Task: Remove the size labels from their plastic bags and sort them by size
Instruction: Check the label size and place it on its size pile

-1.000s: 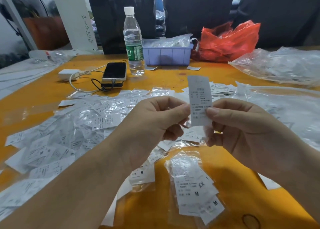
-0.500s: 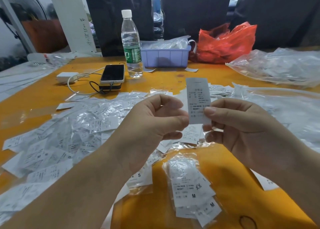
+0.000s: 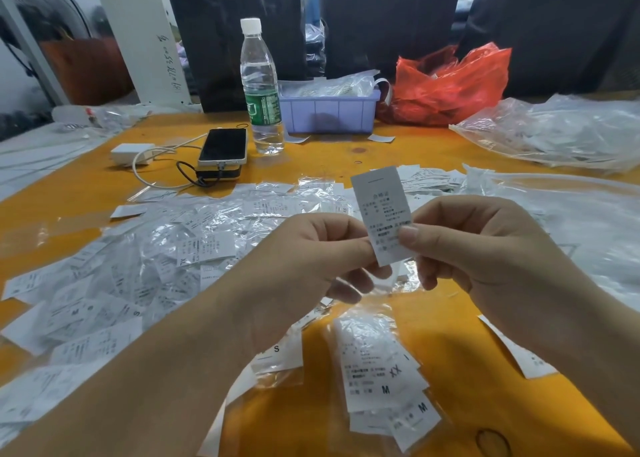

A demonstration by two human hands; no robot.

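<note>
An orange table (image 3: 346,151) carries scattered labels (image 3: 204,247), a phone (image 3: 223,146), a water bottle (image 3: 259,89), a purple tray (image 3: 329,113) and a red bag (image 3: 450,86).

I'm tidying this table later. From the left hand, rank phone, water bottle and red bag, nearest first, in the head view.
From the left hand:
1. Phone, beyond it, slightly left.
2. Water bottle, just behind the phone.
3. Red bag, far right at the table's back.
</note>
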